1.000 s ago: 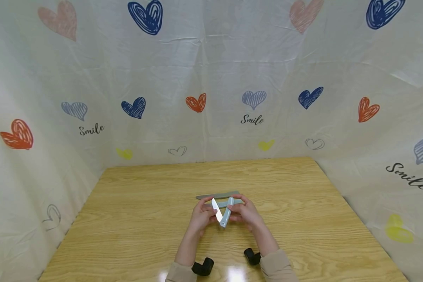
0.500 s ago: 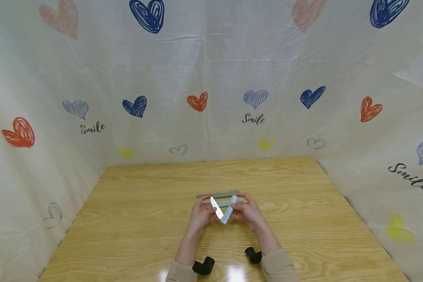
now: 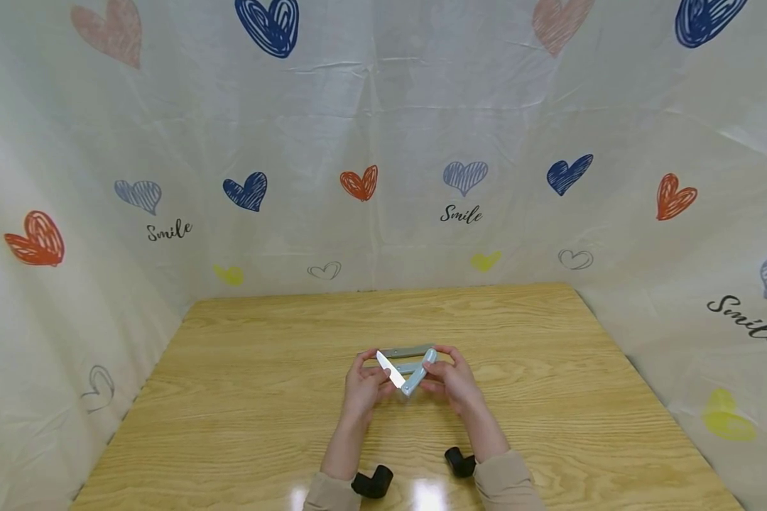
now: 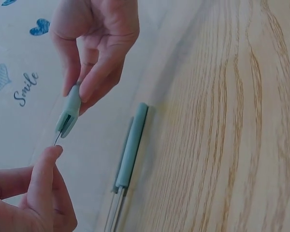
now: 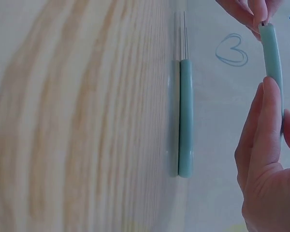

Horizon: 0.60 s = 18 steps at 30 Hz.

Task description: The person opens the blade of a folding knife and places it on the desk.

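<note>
Between both hands, above the table, is a half-unfolded folding knife with a pale blue handle and a shiny blade. The left hand pinches the blade between thumb and fingers. The handle is gripped by the right hand, thumb on its near side. Blade and handle form a V, with the pivot toward the person. In the left wrist view, the handle slot faces the left fingertips. Behind the hands lie a second pale blue knife and a grey-green knife, partly hidden; the wrist views show their blades unfolded.
The wooden table reaches back to a white curtain printed with hearts and "Smile", which also hangs at both sides. A black angular piece sits by the left wrist, a similar black piece by the right.
The angle between blade and handle has widened. The pivot end has moved slightly away from the person, and the handle's far end has swung right with the right hand.
</note>
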Tool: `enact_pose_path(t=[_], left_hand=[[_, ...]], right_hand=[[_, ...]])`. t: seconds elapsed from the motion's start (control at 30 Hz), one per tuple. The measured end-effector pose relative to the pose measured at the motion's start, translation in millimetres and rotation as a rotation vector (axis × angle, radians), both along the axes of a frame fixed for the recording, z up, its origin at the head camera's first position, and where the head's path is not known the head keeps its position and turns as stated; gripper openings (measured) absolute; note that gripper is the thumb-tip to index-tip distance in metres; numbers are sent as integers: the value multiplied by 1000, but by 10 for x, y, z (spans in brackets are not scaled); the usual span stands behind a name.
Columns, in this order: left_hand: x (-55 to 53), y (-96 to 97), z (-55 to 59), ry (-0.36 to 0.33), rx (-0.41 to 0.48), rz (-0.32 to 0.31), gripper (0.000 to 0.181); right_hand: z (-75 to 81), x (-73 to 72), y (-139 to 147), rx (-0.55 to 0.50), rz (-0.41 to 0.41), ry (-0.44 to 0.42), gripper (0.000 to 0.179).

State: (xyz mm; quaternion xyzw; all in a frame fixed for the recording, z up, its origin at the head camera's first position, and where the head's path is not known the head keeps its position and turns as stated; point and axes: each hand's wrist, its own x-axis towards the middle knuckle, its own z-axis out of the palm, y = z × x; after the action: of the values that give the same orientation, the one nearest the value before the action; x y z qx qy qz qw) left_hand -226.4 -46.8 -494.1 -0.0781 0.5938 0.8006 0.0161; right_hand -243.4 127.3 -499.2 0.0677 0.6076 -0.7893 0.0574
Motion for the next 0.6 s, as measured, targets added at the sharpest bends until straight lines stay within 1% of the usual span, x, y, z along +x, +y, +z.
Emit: enact_pose_path(t=[0.2,0.37,0.47,0.6], left_hand=[[-2,20,20,-15,48,59,54],[-5,46,30,-5,91,108,54],[-12,62,23,6,100,132,53],[-15,79,25,2,107,164,53]], right_hand=[[7,-8,-10,-39,-9,2,45],[5,-17,-14,-54,-19,-2,47],[6,-21,-18,-56,-34,-6,46],[7,-22,-29,-56,-56,-7,46]])
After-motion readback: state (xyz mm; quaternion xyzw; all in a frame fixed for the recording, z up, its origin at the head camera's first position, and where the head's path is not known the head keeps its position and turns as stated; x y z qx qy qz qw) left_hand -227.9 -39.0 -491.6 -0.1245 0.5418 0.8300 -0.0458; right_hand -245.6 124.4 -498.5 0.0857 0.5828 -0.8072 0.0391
